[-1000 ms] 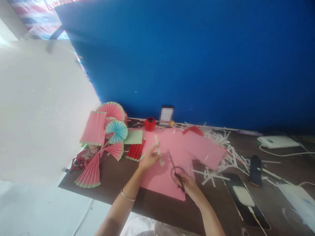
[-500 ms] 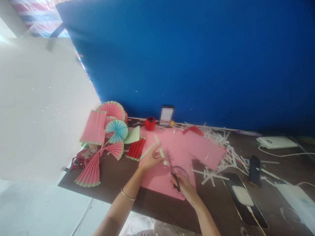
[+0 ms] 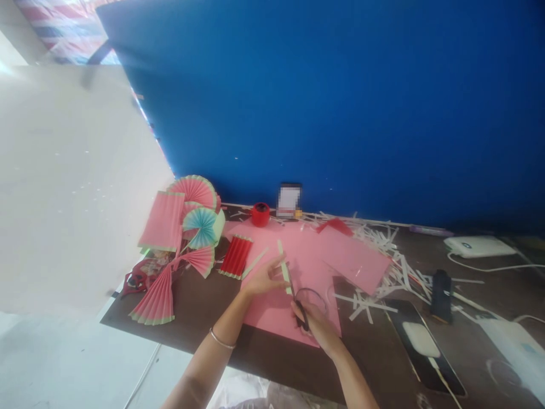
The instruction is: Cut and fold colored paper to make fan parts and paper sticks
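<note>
Between the fingers of my left hand is a narrow pale-green paper strip, held above a large pink paper sheet. My right hand grips a pair of scissors by the dark handles. The blades point away from me and lie close against the strip's right edge; whether they touch it I cannot tell. A second pale-green strip rests on the sheet to the left. Beside it lies a red pleated paper piece with pale-green edges.
Pink pleated fans and a blue fan are heaped at the left. A red tape roll stands at the back. White paper scraps, a pink sheet, a phone and a white power bank lie rightward.
The scissors have come closer to the strip, their blades now alongside it. My left hand has shifted slightly right with the strip. The pale-green sheet by the blue fan has moved left.
</note>
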`<control>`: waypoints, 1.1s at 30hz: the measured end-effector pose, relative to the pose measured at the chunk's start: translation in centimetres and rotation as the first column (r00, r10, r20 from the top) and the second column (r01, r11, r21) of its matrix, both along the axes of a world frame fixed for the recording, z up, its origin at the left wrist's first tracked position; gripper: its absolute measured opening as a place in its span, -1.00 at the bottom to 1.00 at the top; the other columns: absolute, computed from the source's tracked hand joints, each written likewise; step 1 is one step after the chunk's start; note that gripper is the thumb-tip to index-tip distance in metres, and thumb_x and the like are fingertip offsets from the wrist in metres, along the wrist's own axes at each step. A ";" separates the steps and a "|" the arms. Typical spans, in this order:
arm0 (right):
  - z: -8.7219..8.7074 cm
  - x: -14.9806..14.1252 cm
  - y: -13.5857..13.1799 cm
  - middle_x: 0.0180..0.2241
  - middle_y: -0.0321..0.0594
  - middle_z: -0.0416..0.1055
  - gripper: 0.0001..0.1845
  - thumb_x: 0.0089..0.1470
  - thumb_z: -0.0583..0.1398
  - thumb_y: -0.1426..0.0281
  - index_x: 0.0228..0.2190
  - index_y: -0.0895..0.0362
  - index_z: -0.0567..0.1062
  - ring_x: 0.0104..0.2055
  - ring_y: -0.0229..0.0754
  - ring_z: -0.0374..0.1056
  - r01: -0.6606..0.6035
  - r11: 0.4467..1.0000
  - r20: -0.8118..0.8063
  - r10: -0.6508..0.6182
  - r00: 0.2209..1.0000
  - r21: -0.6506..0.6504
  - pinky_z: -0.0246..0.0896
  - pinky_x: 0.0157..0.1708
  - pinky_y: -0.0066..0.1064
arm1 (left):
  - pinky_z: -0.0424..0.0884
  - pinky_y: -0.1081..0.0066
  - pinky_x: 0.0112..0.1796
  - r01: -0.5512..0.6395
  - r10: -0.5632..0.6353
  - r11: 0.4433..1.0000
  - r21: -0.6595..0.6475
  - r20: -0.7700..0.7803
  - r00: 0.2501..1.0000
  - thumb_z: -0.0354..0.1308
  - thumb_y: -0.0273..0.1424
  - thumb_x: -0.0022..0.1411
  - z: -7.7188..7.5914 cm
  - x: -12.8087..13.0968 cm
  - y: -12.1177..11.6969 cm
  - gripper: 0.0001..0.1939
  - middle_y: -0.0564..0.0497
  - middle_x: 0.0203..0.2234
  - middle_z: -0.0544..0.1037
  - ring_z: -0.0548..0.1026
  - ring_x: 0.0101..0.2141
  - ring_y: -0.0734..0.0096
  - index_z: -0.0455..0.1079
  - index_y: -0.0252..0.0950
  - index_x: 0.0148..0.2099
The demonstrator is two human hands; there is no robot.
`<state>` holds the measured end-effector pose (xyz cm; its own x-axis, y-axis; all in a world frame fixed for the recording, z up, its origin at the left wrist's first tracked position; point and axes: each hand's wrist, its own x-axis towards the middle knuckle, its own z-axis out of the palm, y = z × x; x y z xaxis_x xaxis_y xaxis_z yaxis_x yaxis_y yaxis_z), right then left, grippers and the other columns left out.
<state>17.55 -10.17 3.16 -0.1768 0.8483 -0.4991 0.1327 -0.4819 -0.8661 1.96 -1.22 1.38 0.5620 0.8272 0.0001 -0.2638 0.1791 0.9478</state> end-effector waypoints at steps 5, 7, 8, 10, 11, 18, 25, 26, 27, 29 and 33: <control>0.3 0.0 0.0 -0.71 -0.38 0.25 -0.56 -0.16 0.17 0.02 -0.60 0.15 0.28 -0.74 -0.45 -0.01 -0.010 1.000 -0.008 0.010 1.000 -0.023 -0.28 -0.72 -0.56 | 0.21 0.03 0.05 0.021 -0.020 1.000 0.018 -0.027 0.999 0.34 -0.54 -0.13 0.0 0.0 -0.1 -0.14 -0.12 0.20 0.10 0.12 0.16 0.02 0.09 -0.09 0.20; 0.5 0.0 -0.1 -0.71 -0.38 0.25 -0.57 -0.17 0.19 0.03 -0.61 0.15 0.28 -0.73 -0.45 -0.01 -0.005 1.000 -0.001 0.005 1.000 -0.027 -0.28 -0.71 -0.56 | 0.20 0.03 0.06 0.010 -0.008 0.999 0.039 -0.055 0.998 0.34 -0.53 -0.14 -0.1 0.0 -0.1 -0.13 -0.12 0.20 0.10 0.12 0.15 0.00 0.09 -0.11 0.21; 0.6 0.1 -0.1 -0.72 -0.38 0.25 -0.57 -0.17 0.19 0.03 -0.61 0.16 0.28 -0.72 -0.45 -0.02 -0.002 1.000 0.003 0.003 1.000 -0.027 -0.28 -0.71 -0.56 | 0.19 0.03 0.06 0.007 -0.004 0.999 0.048 -0.067 0.998 0.34 -0.53 -0.14 -0.2 -0.1 -0.1 -0.13 -0.13 0.19 0.11 0.13 0.15 -0.01 0.09 -0.12 0.21; 0.7 0.1 -0.2 -0.72 -0.37 0.25 -0.56 -0.16 0.18 0.02 -0.61 0.16 0.29 -0.72 -0.44 0.00 0.001 1.000 0.010 0.000 1.000 -0.022 -0.27 -0.71 -0.56 | 0.17 0.03 0.07 0.015 -0.009 0.998 0.066 -0.089 0.996 0.35 -0.53 -0.16 -0.3 -0.1 0.0 -0.11 -0.14 0.19 0.12 0.14 0.15 -0.02 0.08 -0.14 0.21; 0.7 0.1 -0.2 -0.71 -0.37 0.26 -0.56 -0.15 0.17 0.02 -0.60 0.16 0.29 -0.71 -0.44 0.02 0.001 1.000 0.012 -0.001 1.000 -0.019 -0.27 -0.71 -0.57 | 0.16 0.03 0.08 0.020 -0.012 0.997 0.078 -0.102 0.995 0.35 -0.53 -0.17 -0.4 -0.1 0.0 -0.11 -0.13 0.19 0.12 0.13 0.15 -0.01 0.08 -0.14 0.21; -0.3 0.2 -0.2 -0.72 -0.37 0.26 -0.56 -0.11 0.14 0.01 -0.60 0.16 0.30 -0.74 -0.45 -0.03 0.012 0.999 0.021 -0.011 1.000 -0.035 -0.27 -0.74 -0.57 | 0.04 0.07 0.14 -0.004 0.030 0.990 0.142 -0.180 0.983 0.38 -0.51 -0.23 -0.4 -0.2 0.0 -0.12 -0.08 0.16 0.18 0.07 0.18 0.04 0.16 -0.14 0.18; -1.8 3.2 0.8 -0.66 -0.30 0.34 -0.64 -0.31 0.28 0.13 -0.61 0.15 0.35 -0.63 -0.28 0.23 0.171 0.977 0.172 -0.191 0.966 0.124 0.02 -0.67 -0.48 | 0.36 0.14 -0.09 -0.161 0.164 0.986 0.036 -0.081 0.983 0.32 -0.53 -0.12 -1.5 -0.2 0.5 -0.15 -0.16 0.21 0.04 0.28 0.06 0.00 0.07 -0.07 0.21; -1.7 4.0 1.0 -0.64 -0.27 0.37 -0.66 -0.31 0.27 0.14 -0.59 0.15 0.38 -0.60 -0.23 0.27 0.187 0.970 0.208 -0.218 0.954 0.157 0.07 -0.64 -0.46 | 0.35 0.14 -0.07 -0.182 0.184 0.983 0.035 -0.073 0.980 0.30 -0.51 -0.08 -1.7 -0.3 0.6 -0.16 -0.17 0.19 0.09 0.30 0.05 0.04 0.04 -0.07 0.22; -1.6 4.8 1.2 -0.62 -0.25 0.39 -0.67 -0.31 0.26 0.14 -0.57 0.15 0.39 -0.59 -0.19 0.30 0.213 0.957 0.255 -0.260 0.931 0.195 0.10 -0.63 -0.43 | 0.32 0.14 -0.05 -0.192 0.194 0.981 0.032 -0.065 0.979 0.28 -0.49 -0.04 -2.0 -0.3 0.7 -0.18 -0.17 0.16 0.16 0.32 0.03 0.08 0.02 -0.08 0.23; -1.2 6.5 1.8 -0.57 -0.19 0.44 -0.69 -0.32 0.24 0.16 -0.55 0.13 0.40 -0.53 -0.12 0.36 0.256 0.926 0.345 -0.344 0.873 0.276 0.17 -0.58 -0.38 | 0.30 0.14 -0.03 -0.191 0.191 0.982 0.012 -0.060 0.980 0.23 -0.42 0.04 -2.3 -0.3 0.8 -0.25 -0.14 0.05 0.32 0.38 -0.01 0.18 0.01 -0.10 0.23; -0.4 9.5 3.1 -0.58 -0.16 0.44 -0.73 -0.30 0.23 0.17 -0.58 0.10 0.35 -0.51 -0.05 0.40 0.237 0.894 0.578 -0.431 0.693 0.381 0.23 -0.48 -0.30 | 0.39 0.16 -0.15 -0.092 0.089 0.990 -0.107 -0.034 0.995 0.17 -0.30 0.12 -2.2 -0.4 0.5 -0.25 -0.12 -0.23 0.53 0.51 -0.22 0.25 -0.12 -0.15 0.27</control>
